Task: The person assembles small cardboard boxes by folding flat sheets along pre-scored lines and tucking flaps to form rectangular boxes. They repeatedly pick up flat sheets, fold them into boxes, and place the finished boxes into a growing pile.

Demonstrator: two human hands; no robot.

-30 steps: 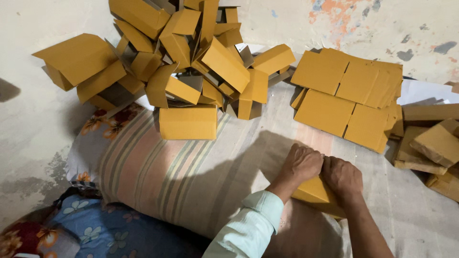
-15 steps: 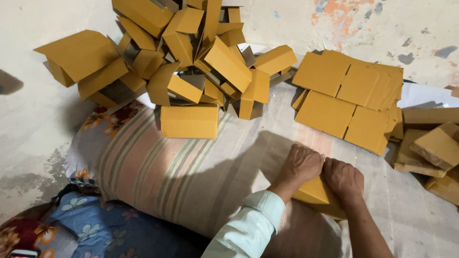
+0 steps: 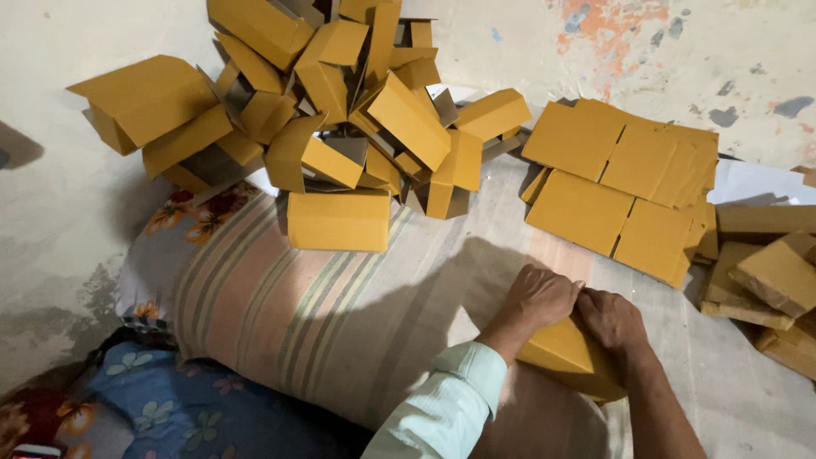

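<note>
**Both hands pressing on one cardboard box**

Little is changing since a second ago: our hands are staying bunched over the same box while the view is drifting slightly, so the pile ahead is sitting a touch lower.

We are holding a yellow-brown cardboard box point(image 3: 568, 355) on the striped cloth point(image 3: 323, 314), directly under our fingers. Our left hand point(image 3: 537, 296) is curling its fingers together over the box's top edge, and our right hand point(image 3: 610, 319) is clamping down beside it, knuckles touching; the pressing from above seems meant to steady it against the cloth.

Just beyond the fingertips, flat unfolded blanks point(image 3: 625, 183) are lying in overlapping sheets, near enough to reach. Farther ahead and to the left, folded boxes are heaping in a loose pile point(image 3: 340, 110), many with open flaps and, as far as we can see, nothing inside. Right of the fingers, more folded boxes point(image 3: 778, 272) are resting.
</note>
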